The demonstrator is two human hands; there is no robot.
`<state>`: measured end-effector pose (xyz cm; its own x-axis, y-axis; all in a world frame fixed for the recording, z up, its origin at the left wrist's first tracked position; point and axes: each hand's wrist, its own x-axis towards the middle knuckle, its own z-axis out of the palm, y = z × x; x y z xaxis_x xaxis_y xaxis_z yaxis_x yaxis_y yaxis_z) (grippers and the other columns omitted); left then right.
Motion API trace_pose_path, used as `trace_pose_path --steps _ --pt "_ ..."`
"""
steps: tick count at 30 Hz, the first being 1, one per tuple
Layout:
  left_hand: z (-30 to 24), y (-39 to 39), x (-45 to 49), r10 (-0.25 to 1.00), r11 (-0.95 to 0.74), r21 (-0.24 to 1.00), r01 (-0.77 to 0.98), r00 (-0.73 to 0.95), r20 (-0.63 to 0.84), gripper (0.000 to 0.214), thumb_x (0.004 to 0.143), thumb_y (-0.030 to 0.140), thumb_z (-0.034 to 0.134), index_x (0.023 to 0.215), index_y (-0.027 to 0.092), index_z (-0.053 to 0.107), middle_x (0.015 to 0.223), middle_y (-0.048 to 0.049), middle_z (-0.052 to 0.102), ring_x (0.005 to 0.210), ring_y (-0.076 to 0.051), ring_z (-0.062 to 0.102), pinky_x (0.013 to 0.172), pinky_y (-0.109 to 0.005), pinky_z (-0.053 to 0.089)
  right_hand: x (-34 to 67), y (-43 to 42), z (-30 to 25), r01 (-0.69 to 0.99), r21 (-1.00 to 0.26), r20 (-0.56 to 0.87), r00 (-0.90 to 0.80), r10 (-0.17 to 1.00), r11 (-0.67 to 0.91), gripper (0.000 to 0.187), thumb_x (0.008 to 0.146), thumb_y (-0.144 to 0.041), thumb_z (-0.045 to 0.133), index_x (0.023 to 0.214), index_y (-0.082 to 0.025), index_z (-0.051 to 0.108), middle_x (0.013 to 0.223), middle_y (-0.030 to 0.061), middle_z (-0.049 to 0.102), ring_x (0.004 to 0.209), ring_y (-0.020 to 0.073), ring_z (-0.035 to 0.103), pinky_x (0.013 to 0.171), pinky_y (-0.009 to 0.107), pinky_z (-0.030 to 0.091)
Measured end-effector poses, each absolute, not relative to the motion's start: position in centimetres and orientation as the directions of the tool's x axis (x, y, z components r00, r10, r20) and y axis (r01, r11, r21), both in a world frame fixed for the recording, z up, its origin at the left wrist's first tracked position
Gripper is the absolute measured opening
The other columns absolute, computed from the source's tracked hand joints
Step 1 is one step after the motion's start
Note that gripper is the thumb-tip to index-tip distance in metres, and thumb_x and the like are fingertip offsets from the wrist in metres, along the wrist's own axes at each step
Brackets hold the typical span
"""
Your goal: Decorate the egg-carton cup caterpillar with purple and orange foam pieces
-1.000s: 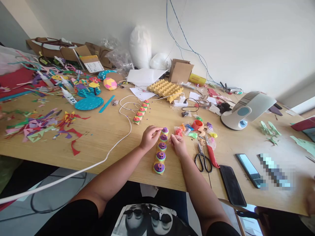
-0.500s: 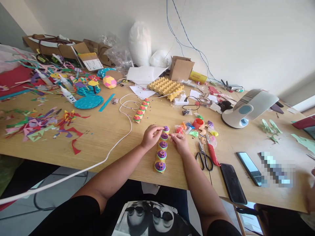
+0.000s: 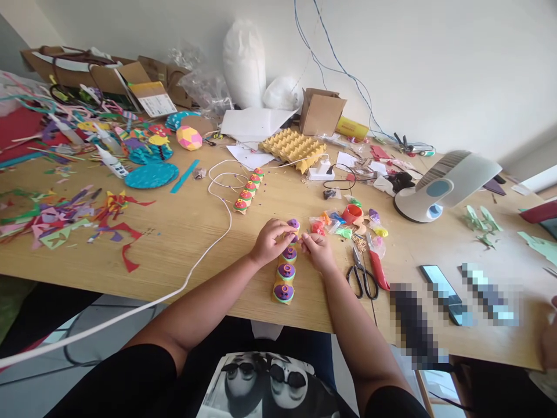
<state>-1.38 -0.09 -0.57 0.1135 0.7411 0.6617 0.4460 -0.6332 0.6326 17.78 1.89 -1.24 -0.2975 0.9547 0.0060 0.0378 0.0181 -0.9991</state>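
Observation:
A row of small purple-topped craft pieces with yellow and green rims [image 3: 285,271] lies on the wooden table [image 3: 183,244] in front of me. My left hand [image 3: 268,241] curls its fingers on the far end of the row, by the top piece [image 3: 293,223]. My right hand [image 3: 317,251] pinches the same end from the right side. Both hands meet at the second piece, which they partly hide.
A second row of red-topped pieces [image 3: 246,194] lies further back. A white cable [image 3: 209,247] runs left of my hands. Black scissors [image 3: 362,271] and a red cutter [image 3: 378,268] lie to the right, then phones [image 3: 442,290] and a white fan [image 3: 439,188]. Paper scraps [image 3: 65,217] cover the left.
Both hands have closed in on the far end of the purple row. The camera has tilted down slightly, so everything sits lower and nearer in view.

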Motion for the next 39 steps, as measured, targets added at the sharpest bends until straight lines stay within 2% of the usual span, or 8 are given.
trace_pose_path --steps 4,8,13,19,21,28,32,39 --pt "-0.4 -0.1 -1.3 0.717 -0.665 0.594 0.452 0.167 0.676 0.022 0.086 0.035 0.072 0.105 0.024 0.073 0.096 -0.0050 0.069 0.100 -0.020 0.061 0.093 -0.039 0.051 17.6 1.6 -0.7 0.109 -0.991 0.036 -0.330 0.943 0.076 0.054 0.084 -0.065 0.061 0.056 -0.018 0.059 0.052 -0.0006 0.049 0.050 0.0102 0.037 0.049 0.027 0.026" --pt "-0.5 0.1 -1.2 0.716 -0.669 0.584 0.460 0.190 0.672 0.015 0.087 0.034 0.071 0.100 0.026 0.076 0.090 -0.0040 0.070 0.095 -0.020 0.060 0.089 -0.039 0.051 17.6 1.4 -0.4 0.164 -0.976 0.073 -0.361 0.930 0.140 0.059 0.083 -0.068 0.059 0.052 -0.019 0.056 0.049 -0.0017 0.043 0.049 0.0102 0.033 0.050 0.027 0.023" --pt "-0.5 0.3 -1.3 0.714 -0.665 0.589 0.459 0.157 0.683 0.011 0.088 0.032 0.070 0.096 0.026 0.077 0.085 -0.0031 0.069 0.090 -0.019 0.061 0.084 -0.037 0.051 17.7 1.5 -0.3 0.107 -0.992 0.024 -0.397 0.918 0.072 0.066 0.088 -0.074 0.043 0.055 -0.019 0.057 0.050 -0.0008 0.043 0.049 0.0109 0.033 0.051 0.028 0.025" --pt "-0.5 0.2 -1.4 0.725 -0.646 0.598 0.474 0.134 0.676 0.012 0.090 0.032 0.068 0.095 0.025 0.076 0.087 -0.0031 0.070 0.091 -0.018 0.061 0.085 -0.036 0.051 17.5 1.5 0.1 0.021 -0.999 0.036 -0.345 0.938 0.046 0.040 0.075 -0.058 0.074 0.081 -0.020 0.070 0.071 0.0008 0.060 0.063 0.0130 0.047 0.059 0.026 0.036" --pt "-0.6 0.2 -1.5 0.730 -0.639 0.604 0.476 0.128 0.672 0.013 0.091 0.033 0.067 0.096 0.025 0.076 0.088 -0.0032 0.070 0.091 -0.018 0.062 0.085 -0.036 0.051 17.4 1.5 0.2 0.026 -0.999 0.030 -0.332 0.943 0.041 0.038 0.076 -0.058 0.073 0.081 -0.020 0.071 0.068 0.0003 0.058 0.062 0.0130 0.046 0.057 0.026 0.035" --pt "-0.4 0.2 -1.5 0.735 -0.642 0.615 0.457 0.138 0.664 0.016 0.090 0.036 0.068 0.099 0.025 0.075 0.089 -0.0036 0.071 0.091 -0.019 0.062 0.085 -0.037 0.050 17.1 1.3 0.6 0.110 -0.989 0.058 -0.300 0.952 0.095 0.050 0.081 -0.064 0.065 0.061 -0.019 0.061 0.056 -0.0009 0.049 0.056 0.0118 0.039 0.054 0.027 0.032" --pt "-0.3 0.1 -1.6 0.744 -0.646 0.635 0.425 0.165 0.647 0.027 0.086 0.039 0.072 0.110 0.025 0.073 0.094 -0.0047 0.071 0.094 -0.020 0.062 0.088 -0.038 0.050 17.2 1.3 0.6 0.098 -0.991 0.056 -0.312 0.948 0.090 0.051 0.082 -0.064 0.064 0.059 -0.019 0.060 0.056 -0.0010 0.049 0.054 0.0110 0.038 0.054 0.028 0.030" --pt "-0.1 -0.1 -1.5 0.720 -0.682 0.620 0.387 0.209 0.662 0.029 0.084 0.039 0.074 0.108 0.023 0.072 0.093 -0.0051 0.069 0.096 -0.021 0.062 0.089 -0.038 0.050 17.2 1.4 0.3 0.122 -0.989 0.051 -0.285 0.957 0.089 0.054 0.080 -0.069 0.063 0.059 -0.019 0.060 0.054 -0.0012 0.047 0.054 0.0117 0.037 0.053 0.028 0.029"
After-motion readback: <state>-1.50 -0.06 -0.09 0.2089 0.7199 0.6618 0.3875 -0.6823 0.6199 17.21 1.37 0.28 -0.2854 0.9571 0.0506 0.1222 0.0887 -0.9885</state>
